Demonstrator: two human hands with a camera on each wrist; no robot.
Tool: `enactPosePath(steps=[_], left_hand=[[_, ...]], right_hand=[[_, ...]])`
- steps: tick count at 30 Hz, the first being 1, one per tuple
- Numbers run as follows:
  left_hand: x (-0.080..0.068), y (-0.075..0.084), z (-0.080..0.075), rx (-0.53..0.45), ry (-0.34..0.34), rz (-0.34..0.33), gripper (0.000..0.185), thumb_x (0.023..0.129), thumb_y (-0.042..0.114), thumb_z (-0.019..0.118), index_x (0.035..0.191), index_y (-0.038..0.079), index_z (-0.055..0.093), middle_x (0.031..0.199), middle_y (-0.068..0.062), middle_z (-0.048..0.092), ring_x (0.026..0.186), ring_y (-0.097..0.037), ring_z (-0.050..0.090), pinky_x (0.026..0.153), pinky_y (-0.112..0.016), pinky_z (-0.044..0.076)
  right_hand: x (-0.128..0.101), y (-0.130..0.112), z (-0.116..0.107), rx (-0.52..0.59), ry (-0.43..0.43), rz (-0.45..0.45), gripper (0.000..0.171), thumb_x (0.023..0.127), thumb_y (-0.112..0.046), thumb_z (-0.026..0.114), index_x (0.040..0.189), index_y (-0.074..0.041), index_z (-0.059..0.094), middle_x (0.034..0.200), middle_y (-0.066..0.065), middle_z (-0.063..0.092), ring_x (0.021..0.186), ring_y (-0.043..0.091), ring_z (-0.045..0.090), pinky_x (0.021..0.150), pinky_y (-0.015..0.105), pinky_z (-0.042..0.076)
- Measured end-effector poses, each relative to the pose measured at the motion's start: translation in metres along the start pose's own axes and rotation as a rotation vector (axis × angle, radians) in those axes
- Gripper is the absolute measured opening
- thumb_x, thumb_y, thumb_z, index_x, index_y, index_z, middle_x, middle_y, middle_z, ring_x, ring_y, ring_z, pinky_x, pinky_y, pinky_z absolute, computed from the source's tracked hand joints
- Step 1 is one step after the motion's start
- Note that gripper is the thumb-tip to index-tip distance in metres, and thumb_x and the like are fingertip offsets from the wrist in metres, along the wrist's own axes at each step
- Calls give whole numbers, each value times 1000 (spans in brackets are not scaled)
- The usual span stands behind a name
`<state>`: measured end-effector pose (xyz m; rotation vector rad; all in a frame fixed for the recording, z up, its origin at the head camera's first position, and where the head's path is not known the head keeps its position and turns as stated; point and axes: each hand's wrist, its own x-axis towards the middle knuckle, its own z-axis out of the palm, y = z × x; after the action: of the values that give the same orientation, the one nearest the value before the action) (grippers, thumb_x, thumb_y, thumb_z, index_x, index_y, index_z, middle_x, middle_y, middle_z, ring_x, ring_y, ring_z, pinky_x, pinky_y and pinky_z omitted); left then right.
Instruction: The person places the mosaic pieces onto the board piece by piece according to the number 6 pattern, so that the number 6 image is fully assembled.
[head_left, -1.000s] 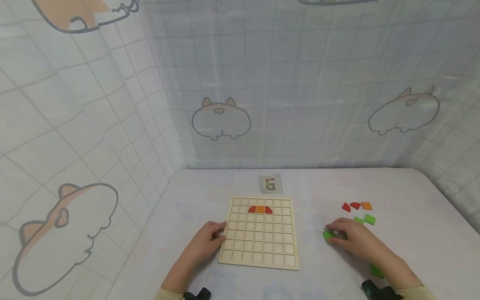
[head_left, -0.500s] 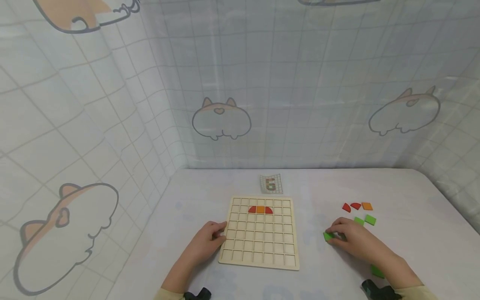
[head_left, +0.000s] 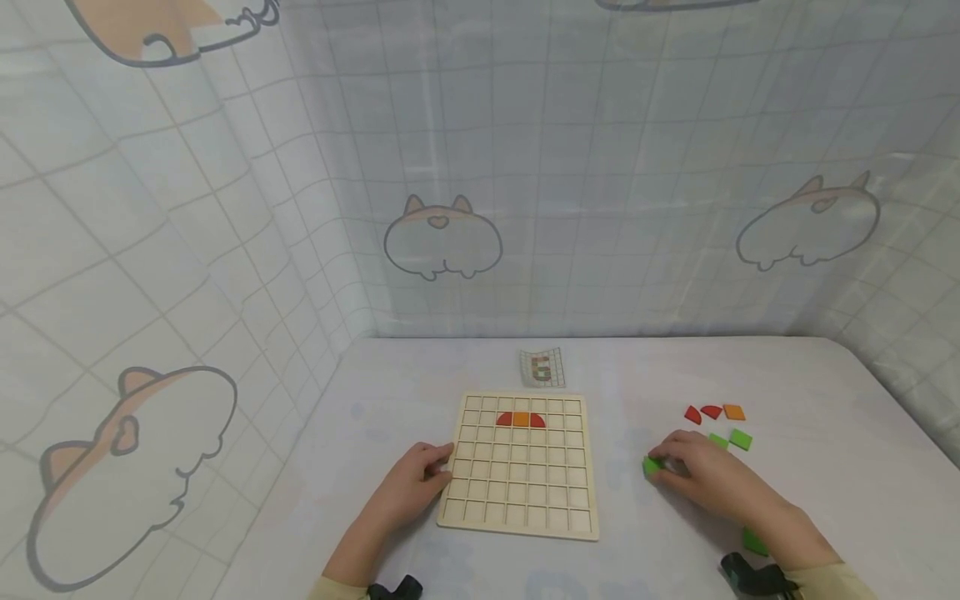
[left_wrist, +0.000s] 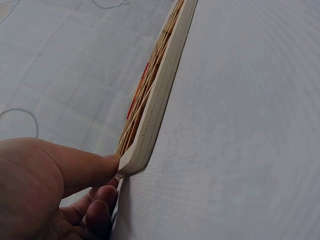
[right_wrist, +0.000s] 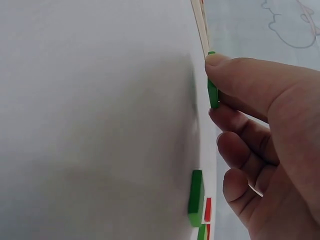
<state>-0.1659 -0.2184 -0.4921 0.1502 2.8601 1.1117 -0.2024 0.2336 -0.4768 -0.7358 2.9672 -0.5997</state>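
Note:
My right hand (head_left: 708, 473) pinches a small green square tile (head_left: 651, 467) between thumb and fingers, right of the wooden grid board. In the right wrist view the thumb lies along the edge of this green tile (right_wrist: 213, 92), above the white tabletop. My left hand (head_left: 414, 482) touches the left edge of the board (head_left: 517, 532); thumb and index finger sit apart along it. Near its top row the board bears an orange square (head_left: 521, 419) between two red quarter-round tiles (head_left: 505, 420). The left wrist view has the thumb (left_wrist: 95, 167) against the board's corner.
A small card with a printed grid pattern (head_left: 542, 368) lies beyond the board. Two loose red tiles (head_left: 712, 412) and an orange one (head_left: 734, 412) lie at the right. Green tiles (head_left: 741, 439) are nearer, another (head_left: 754, 542) beside the right forearm.
My right hand has shifted slightly up and left with the green tile, which now looks tilted. My left hand and the board have stayed in place.

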Motion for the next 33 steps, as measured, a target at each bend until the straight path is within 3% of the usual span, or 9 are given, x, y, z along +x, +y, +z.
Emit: enactPosePath(steps=[13,21,33], left_hand=[[0,-1,0,-2,-8,8,45,93,15,70,136,5,60,106,1,57,87,-13,51,75,-31,46],[0,-1,-1,-1,-15,6,45,93,16,69,136,6,60,105,1,56,87,-13,51,75,-30,45],[-1,3,-1,-2,-14,3,45,93,15,69,136,6,60,106,0,56,88,-13,51,76,-31,45]], right_hand=[[19,-15,-3,-31,64,-110,18,83,-23,81,99,-21,75,97,-14,62,95,12,60,82,37,52],[35,-29,1,-25,37,-101,19,82,-27,82,100,-21,75,94,-15,61,92,8,58,81,33,52],[54,-45,7,-20,35,-162,20,84,-27,81,101,-20,76,95,-14,62,91,9,58,80,33,51]])
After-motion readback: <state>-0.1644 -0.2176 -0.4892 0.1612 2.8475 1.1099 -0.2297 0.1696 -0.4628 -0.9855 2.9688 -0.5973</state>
